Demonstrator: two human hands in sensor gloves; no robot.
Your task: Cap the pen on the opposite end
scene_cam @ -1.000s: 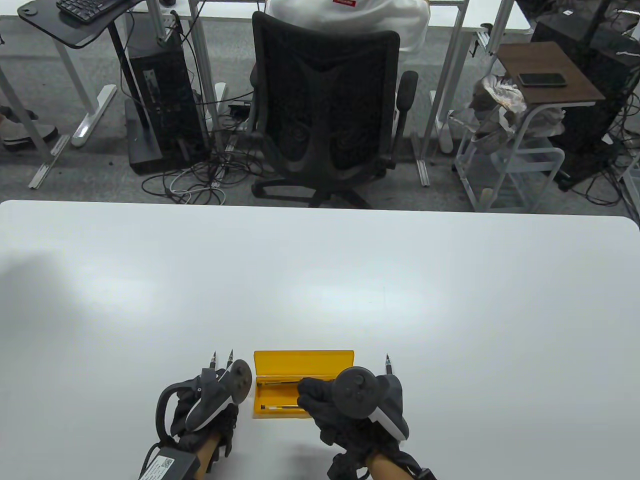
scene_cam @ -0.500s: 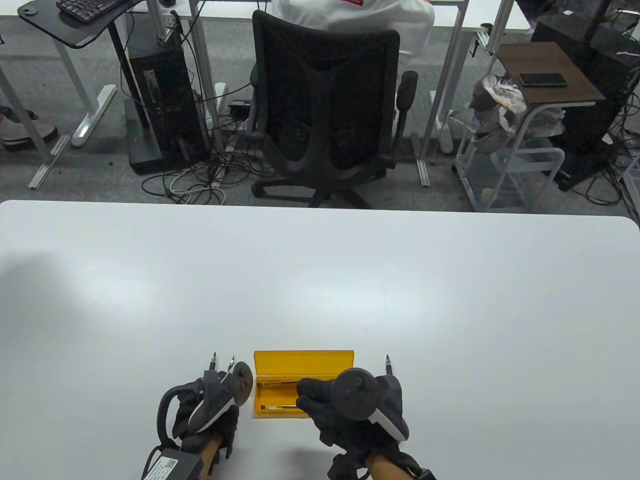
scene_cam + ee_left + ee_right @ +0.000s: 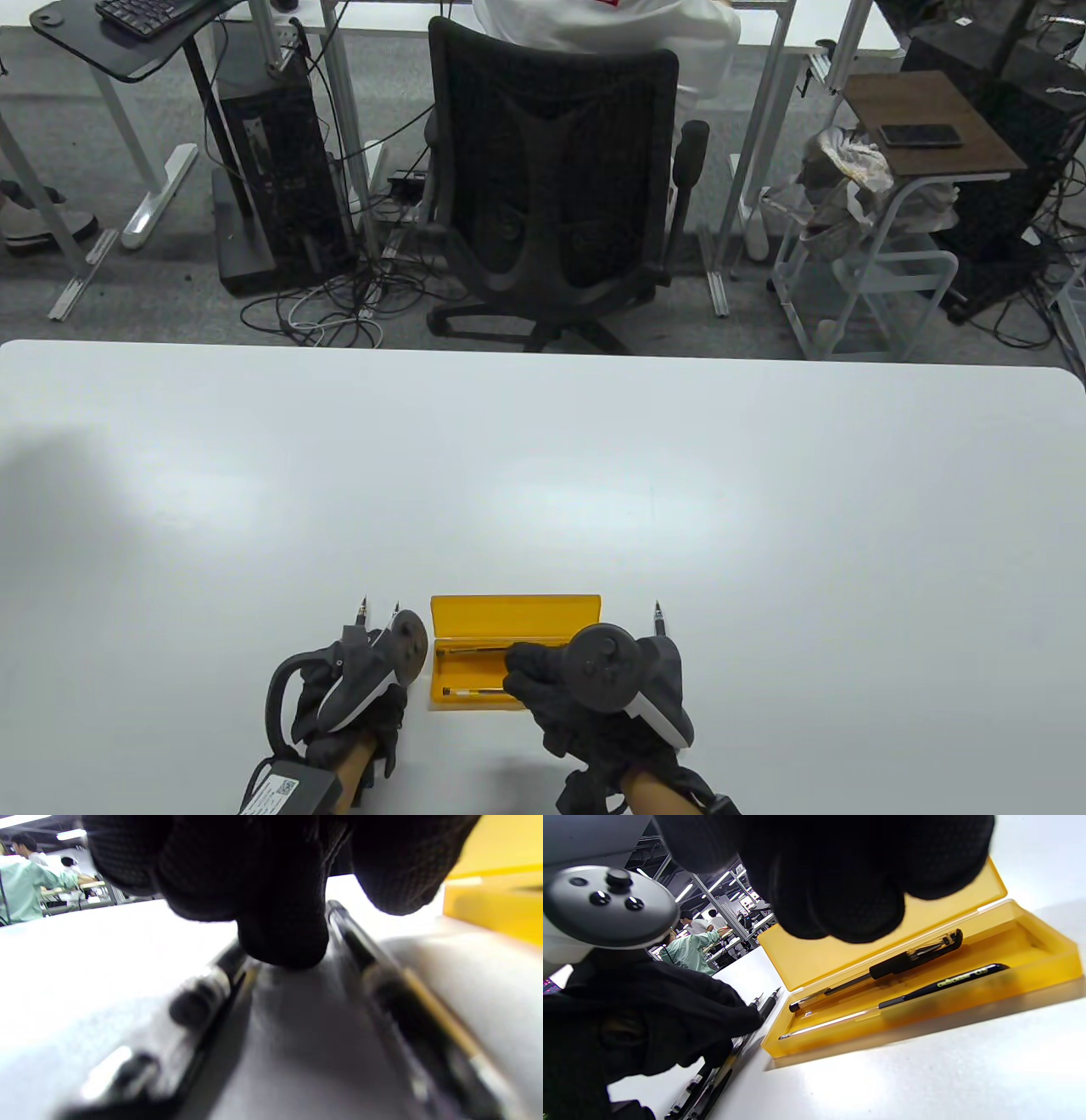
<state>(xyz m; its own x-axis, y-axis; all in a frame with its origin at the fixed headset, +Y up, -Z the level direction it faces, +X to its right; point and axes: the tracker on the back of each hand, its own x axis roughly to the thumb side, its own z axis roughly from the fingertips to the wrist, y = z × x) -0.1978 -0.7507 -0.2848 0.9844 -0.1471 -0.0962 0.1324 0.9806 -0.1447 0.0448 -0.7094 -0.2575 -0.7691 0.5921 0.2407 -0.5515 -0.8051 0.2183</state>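
An open yellow pen case (image 3: 516, 613) lies at the table's near edge, between my hands. It holds two black pens: one with a clip (image 3: 895, 963) and a slimmer one (image 3: 925, 991). My left hand (image 3: 373, 658) rests over two more pens (image 3: 203, 997) (image 3: 403, 993) that lie side by side on the table left of the case. One fingertip (image 3: 282, 942) is down between them and grips nothing. My right hand (image 3: 522, 666) hangs over the case's right half with curled fingers (image 3: 857, 899) and holds nothing. Another pen's tip (image 3: 657, 615) pokes out beyond my right hand.
The white table (image 3: 543, 475) stretches far beyond the case. A black office chair (image 3: 551, 195) stands behind its far edge. In the right wrist view my left hand's tracker (image 3: 606, 904) shows at the left.
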